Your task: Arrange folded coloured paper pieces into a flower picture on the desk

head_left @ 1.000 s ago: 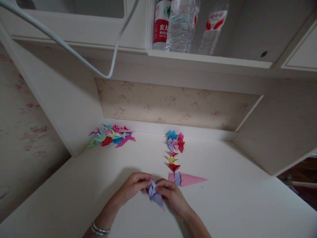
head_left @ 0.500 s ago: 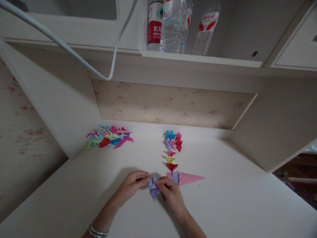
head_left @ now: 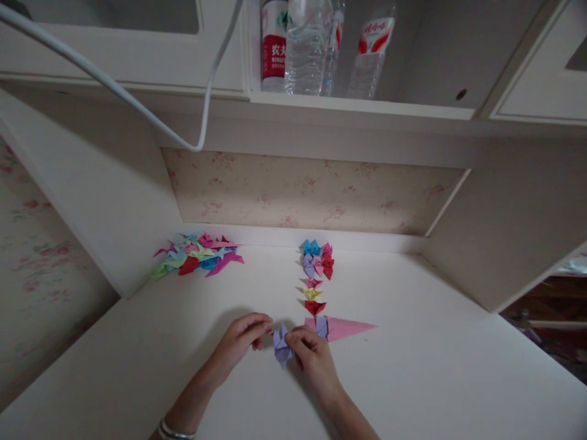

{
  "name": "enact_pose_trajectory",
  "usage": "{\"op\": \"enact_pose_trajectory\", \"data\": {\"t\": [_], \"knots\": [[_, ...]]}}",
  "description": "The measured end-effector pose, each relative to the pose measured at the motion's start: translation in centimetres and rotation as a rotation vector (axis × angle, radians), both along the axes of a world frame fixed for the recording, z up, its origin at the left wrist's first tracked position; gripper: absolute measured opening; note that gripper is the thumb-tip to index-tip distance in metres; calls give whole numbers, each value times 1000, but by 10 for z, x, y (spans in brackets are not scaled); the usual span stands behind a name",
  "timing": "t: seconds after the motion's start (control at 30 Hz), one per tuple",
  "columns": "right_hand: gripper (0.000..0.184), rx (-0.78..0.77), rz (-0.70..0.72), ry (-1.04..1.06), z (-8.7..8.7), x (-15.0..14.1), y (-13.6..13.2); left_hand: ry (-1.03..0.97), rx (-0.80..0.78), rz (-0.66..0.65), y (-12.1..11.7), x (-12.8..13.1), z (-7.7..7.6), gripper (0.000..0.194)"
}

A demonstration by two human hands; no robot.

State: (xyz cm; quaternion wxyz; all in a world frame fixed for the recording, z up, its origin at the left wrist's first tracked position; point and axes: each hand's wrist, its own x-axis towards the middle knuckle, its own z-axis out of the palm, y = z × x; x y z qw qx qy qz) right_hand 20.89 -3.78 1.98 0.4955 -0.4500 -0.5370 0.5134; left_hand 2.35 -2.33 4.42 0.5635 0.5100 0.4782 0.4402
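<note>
Over the near middle of the white desk (head_left: 413,379), a small lilac paper piece (head_left: 282,354) is held, its pointed tips turned both toward the back and toward the near edge; whether its underside is touching the desk cannot be told. It is pinched at its right side between the thumb and fingers of the right hand (head_left: 315,357). The left hand (head_left: 239,343) is held at the other side, curled, with its fingertips just beside the paper; whether contact is made there cannot be seen. Beyond the right hand, a long pink paper piece (head_left: 351,328) is laid with its point to the right, and a lilac paper band (head_left: 321,327) is set across it. Behind that, red (head_left: 314,307), yellow (head_left: 312,294) and pink (head_left: 313,283) folded pieces are lined up.

The step in hand is judged to be the shaping of the lilac piece, with its folds being opened or adjusted. For any further shaping, a steady right pinch is called for, while the free flap is to be taken lightly by the left fingertips, so that the thin paper is not creased or torn.
</note>
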Motion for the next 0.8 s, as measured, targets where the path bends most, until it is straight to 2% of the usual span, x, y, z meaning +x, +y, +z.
{"op": "enact_pose_trajectory", "data": {"t": [0.17, 0.27, 0.33, 0.4, 0.5, 0.6, 0.7, 0.8], "knots": [[28, 16, -9, -22, 0, -1, 0, 107, 25, -104, -3, 5, -3, 34], [26, 53, 5, -60, 0, -1, 0, 187, 80, -89, -4, 8, -7, 29], [26, 61, -1, -67, 0, -1, -1, 232, 133, -75, -1, 8, -4, 28], [25, 26, -34, -47, -1, -2, -2, 282, 176, -95, 8, 6, 6, 28], [20, 15, -80, -70, -4, -6, -7, 359, 230, -113, 34, 5, 28, 29], [15, 127, -21, -192, -5, -9, -11, 440, 312, -132, 71, 18, 53, 27], [15, 193, 58, -303, -4, -11, -13, 588, 406, -178, 109, 50, 74, 22], [16, 208, 71, -374, -4, -11, -12, 865, 643, -217, 145, 96, 88, 17]]}}
